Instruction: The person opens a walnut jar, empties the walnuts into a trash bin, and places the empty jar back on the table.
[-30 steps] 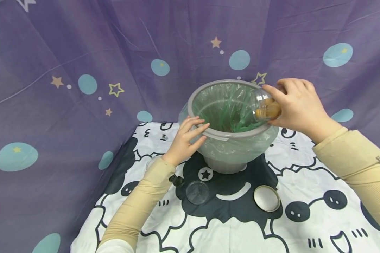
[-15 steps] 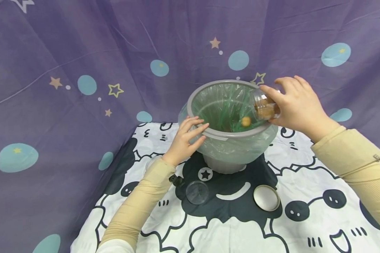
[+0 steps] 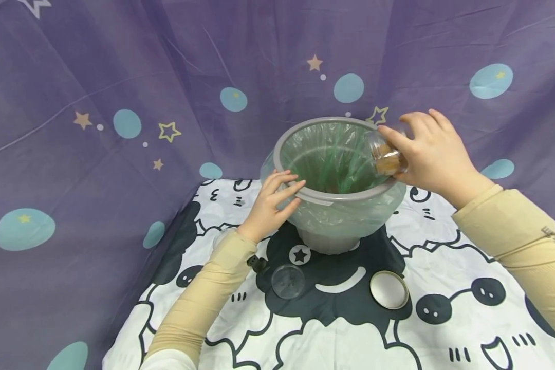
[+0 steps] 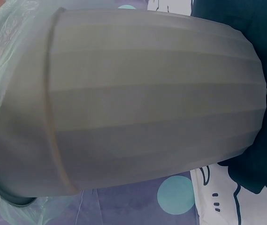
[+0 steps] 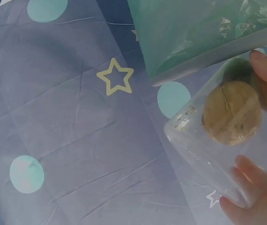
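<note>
A grey bin [image 3: 337,197] with a translucent green bag [image 3: 347,226] folded over its rim stands upright on the table. My left hand [image 3: 272,203] rests on the near-left rim, fingers extended across it. At the right rim, my right hand [image 3: 437,154] grips a clear jar [image 3: 372,141], tipped sideways with its mouth over the bin. Round brown cookie-like pieces [image 3: 388,163] lie inside the jar. The right wrist view shows one such brown piece [image 5: 232,112] through the jar wall. The bin's bottom is hard to make out.
On the sheep-print cloth [image 3: 342,344] lie a clear round lid or dish [image 3: 289,281] and a white lid with a gold edge [image 3: 389,290]. Another clear round thing [image 3: 221,236] is partly hidden by the left forearm. A purple curtain [image 3: 189,61] hangs behind.
One brown piece has left the jar and dropped into the bin, out of sight now. The jar and right hand have shifted slightly; the left hand stays on the rim.
</note>
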`<state>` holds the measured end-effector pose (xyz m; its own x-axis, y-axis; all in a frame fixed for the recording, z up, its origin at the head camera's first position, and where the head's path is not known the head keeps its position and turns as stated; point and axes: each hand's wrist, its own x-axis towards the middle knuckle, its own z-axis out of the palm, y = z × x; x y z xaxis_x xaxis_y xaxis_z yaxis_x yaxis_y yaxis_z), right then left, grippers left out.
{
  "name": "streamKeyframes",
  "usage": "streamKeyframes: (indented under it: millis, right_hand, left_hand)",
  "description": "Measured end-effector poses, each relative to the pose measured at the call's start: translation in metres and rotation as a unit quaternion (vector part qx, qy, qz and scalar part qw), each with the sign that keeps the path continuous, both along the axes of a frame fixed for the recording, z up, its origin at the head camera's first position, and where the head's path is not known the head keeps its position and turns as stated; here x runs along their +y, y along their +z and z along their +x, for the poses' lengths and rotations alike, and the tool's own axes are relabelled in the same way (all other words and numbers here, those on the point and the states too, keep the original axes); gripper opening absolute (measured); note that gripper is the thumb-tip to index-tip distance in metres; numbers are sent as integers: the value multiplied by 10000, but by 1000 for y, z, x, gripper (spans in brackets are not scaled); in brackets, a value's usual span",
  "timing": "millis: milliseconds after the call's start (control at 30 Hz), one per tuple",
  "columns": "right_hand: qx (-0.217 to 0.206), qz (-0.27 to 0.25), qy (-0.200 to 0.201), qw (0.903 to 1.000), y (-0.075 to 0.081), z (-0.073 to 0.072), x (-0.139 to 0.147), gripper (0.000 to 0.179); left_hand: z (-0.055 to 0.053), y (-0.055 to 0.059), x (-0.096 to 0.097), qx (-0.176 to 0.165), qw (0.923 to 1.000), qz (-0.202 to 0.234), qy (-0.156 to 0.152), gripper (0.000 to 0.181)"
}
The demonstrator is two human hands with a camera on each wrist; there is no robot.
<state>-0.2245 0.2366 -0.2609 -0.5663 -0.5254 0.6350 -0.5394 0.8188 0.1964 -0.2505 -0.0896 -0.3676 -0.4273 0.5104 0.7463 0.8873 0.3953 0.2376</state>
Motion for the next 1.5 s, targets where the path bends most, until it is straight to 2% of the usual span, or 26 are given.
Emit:
streamKeyframes:
  millis: [267, 533, 967, 1233, 1500]
  right_hand:
    - [113, 118, -11, 9999, 0, 1, 2, 81]
    - [47, 196, -45, 9998, 1, 4, 2, 86]
    - [191, 130, 72, 9997, -2, 5, 3, 88]
    - [216, 539, 76, 9983, 2, 1, 0, 86]
    - [414, 870, 142, 9952, 3, -1, -4, 85]
  left_hand:
    - [1, 0, -1, 9, 10000, 9, -24, 37]
    - [1, 0, -1, -15, 10000, 18, -4, 37]
    - [0, -2, -2, 33, 10000, 71, -39, 37]
    - [0, -1, -1, 71, 9999, 102, -77, 37]
    - [0, -1, -1, 18, 9999, 94, -62, 37]
